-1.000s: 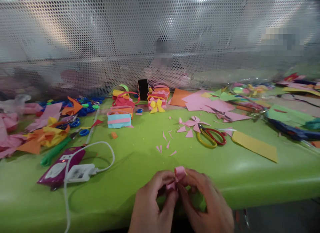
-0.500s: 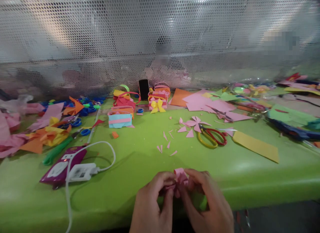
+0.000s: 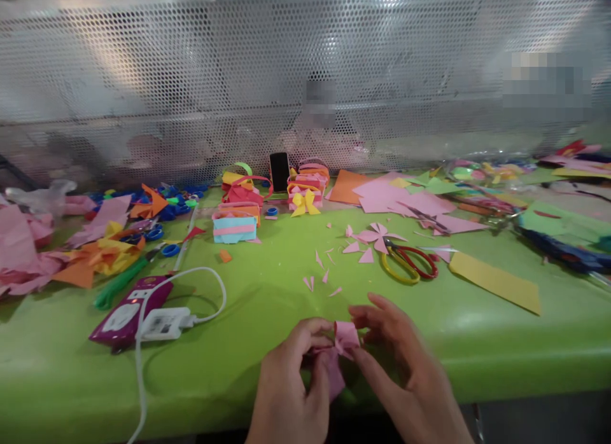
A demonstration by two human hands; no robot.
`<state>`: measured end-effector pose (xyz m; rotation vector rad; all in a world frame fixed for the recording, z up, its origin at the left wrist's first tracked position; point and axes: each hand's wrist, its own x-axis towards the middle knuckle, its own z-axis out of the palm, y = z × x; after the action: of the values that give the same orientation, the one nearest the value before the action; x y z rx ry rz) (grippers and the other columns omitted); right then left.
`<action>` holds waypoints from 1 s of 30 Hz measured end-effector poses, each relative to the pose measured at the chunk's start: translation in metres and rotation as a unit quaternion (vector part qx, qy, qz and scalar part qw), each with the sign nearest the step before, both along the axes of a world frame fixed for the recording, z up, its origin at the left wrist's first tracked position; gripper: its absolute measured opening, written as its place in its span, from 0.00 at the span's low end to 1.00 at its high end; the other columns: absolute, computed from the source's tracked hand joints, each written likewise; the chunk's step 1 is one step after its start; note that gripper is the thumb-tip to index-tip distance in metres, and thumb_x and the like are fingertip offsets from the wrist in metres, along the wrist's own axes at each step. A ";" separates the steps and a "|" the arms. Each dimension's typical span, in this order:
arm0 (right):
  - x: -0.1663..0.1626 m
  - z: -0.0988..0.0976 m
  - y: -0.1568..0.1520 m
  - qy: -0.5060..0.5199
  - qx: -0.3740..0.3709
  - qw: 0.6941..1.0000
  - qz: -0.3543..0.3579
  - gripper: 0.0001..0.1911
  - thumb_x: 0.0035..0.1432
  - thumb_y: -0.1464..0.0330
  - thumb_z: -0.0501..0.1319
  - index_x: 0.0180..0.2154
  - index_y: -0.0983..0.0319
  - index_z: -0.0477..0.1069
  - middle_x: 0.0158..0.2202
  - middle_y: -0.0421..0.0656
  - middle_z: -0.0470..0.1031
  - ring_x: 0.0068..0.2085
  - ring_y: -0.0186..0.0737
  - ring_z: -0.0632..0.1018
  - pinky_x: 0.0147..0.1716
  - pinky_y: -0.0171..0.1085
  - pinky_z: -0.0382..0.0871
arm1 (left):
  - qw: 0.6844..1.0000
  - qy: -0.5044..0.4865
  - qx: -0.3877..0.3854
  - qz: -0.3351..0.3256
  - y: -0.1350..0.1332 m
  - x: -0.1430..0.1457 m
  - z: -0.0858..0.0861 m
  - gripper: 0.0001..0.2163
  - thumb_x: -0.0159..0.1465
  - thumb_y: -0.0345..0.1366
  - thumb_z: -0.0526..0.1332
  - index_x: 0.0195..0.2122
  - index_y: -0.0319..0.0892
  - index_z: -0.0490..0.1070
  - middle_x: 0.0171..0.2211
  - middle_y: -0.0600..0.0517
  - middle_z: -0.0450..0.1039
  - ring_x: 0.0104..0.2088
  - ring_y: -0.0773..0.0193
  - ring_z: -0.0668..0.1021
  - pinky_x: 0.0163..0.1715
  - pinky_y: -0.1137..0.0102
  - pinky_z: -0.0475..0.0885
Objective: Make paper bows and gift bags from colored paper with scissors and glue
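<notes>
Near the table's front edge, my left hand (image 3: 292, 381) pinches a pink folded paper bow (image 3: 346, 336) between thumb and fingers. One loop of the bow stands up, and a pink strip hangs below the pinch. My right hand (image 3: 411, 371) is on the bow's right side with its fingers spread; the thumb tip is at the loop, and I cannot tell whether it touches. Beyond the hands lie small pink paper scraps (image 3: 335, 292), a pink paper flower shape (image 3: 378, 235) and scissors (image 3: 405, 263) with yellow and red handles.
A yellow paper strip (image 3: 496, 282) lies to the right. At left are a purple power socket (image 3: 125, 317) with a white cable and a green-handled tool (image 3: 121, 284). Small paper bags (image 3: 235, 229) and a phone (image 3: 279, 171) stand before a perforated metal panel (image 3: 229, 81).
My right hand has loosened from the bow, its fingers lifting and spreading to the right. More of the pink strip below the bow now shows. The left hand keeps its pinch.
</notes>
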<state>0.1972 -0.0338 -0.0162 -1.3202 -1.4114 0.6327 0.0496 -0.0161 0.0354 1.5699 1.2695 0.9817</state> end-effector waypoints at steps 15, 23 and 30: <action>-0.013 0.006 -0.004 0.009 0.030 0.999 0.041 0.24 0.53 0.72 0.58 0.53 0.58 0.60 0.33 0.41 0.76 0.30 0.35 0.78 0.30 0.30 0.75 | 0.998 0.047 0.023 0.016 0.000 -0.003 -0.005 0.15 0.55 0.29 0.56 0.45 0.43 0.64 0.30 0.52 0.77 0.30 0.63 0.78 0.34 0.69 0.73; -0.011 0.005 -0.004 -0.014 0.092 0.996 0.010 0.20 0.55 0.74 0.56 0.50 0.57 0.63 0.30 0.39 0.74 0.29 0.34 0.76 0.29 0.31 0.72 | 0.979 0.141 0.141 0.031 -0.003 -0.008 -0.011 0.21 0.54 0.29 0.61 0.49 0.50 0.68 0.42 0.49 0.76 0.40 0.56 0.78 0.43 0.61 0.72; -0.003 0.007 0.001 0.084 0.220 0.972 0.008 0.19 0.53 0.80 0.57 0.46 0.59 0.68 0.29 0.41 0.72 0.31 0.38 0.75 0.30 0.38 0.72 | 0.963 0.114 0.239 -0.055 -0.003 -0.022 -0.010 0.34 0.41 0.42 0.73 0.52 0.51 0.67 0.55 0.44 0.66 0.52 0.47 0.72 0.47 0.60 0.71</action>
<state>0.1942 -0.0330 -0.0095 -0.8834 -1.3286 0.3994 0.0274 -0.0195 0.0253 2.1541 1.1312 1.1160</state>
